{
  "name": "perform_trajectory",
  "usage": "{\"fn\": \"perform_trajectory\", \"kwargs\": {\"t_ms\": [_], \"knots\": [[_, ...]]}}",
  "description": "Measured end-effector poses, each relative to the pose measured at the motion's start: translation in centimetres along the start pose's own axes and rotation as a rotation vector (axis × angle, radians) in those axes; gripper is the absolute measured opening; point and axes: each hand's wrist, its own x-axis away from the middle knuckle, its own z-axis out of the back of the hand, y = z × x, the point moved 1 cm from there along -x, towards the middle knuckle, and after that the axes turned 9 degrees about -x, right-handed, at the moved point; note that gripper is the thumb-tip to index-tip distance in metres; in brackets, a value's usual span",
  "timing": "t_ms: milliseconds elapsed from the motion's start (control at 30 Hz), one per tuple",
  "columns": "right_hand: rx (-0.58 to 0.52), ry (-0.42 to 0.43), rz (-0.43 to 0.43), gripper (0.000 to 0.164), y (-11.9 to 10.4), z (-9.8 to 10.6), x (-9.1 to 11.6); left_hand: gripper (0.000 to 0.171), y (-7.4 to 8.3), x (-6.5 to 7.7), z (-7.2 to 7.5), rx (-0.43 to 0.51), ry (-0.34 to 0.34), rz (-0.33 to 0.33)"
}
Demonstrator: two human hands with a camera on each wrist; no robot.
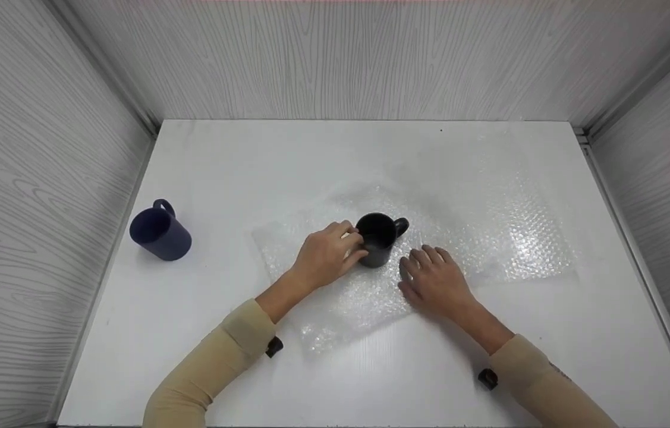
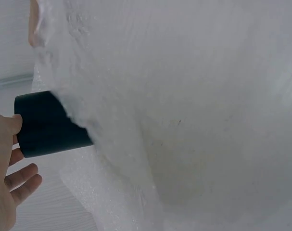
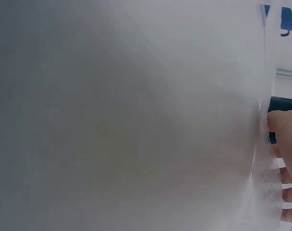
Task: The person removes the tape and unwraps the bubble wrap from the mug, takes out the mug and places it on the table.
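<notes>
A black mug point(image 1: 377, 245) stands upright on a sheet of bubble wrap point(image 1: 364, 297), its handle pointing to the far right. My left hand point(image 1: 327, 252) grips the mug from the left, fingers at its rim and thumb on the near side. The left wrist view shows the thumb over the edge of the mug point(image 2: 44, 122), with the raised edge of the wrap hiding part of it. Just right of the mug, my right hand point(image 1: 434, 279) rests on the wrap with loosely bent fingers. In the right wrist view the wrap point(image 3: 136, 120) fills most of the picture.
A dark blue mug point(image 1: 162, 235) is at the left of the white table point(image 1: 263, 160), its handle toward the back. More bubble wrap point(image 1: 525, 232) spreads to the right. Grey wood-patterned panels point(image 1: 358, 59) enclose the back and both sides.
</notes>
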Motion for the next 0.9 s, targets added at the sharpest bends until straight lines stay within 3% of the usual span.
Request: {"fn": "perform_trajectory", "kwargs": {"t_ms": [267,467,700,900], "knots": [[-0.021,-0.047,-0.004,0.046,0.0,0.0,-0.4,0.035,-0.6,-0.4,0.2,0.030,-0.062,-0.029],[-0.018,-0.009,0.019,0.045,0.1,-0.1,-0.5,0.056,-1.0,-1.3,0.3,-0.007,-0.102,-0.042],[-0.005,0.037,0.043,0.043,0.3,-0.1,-0.3,0.089,-1.5,-2.3,0.1,-0.166,-0.206,-0.099],[-0.027,0.031,0.027,0.042,0.4,-0.1,-0.3,0.101,-1.6,-3.4,-0.6,-0.245,-0.215,-0.158]]}}
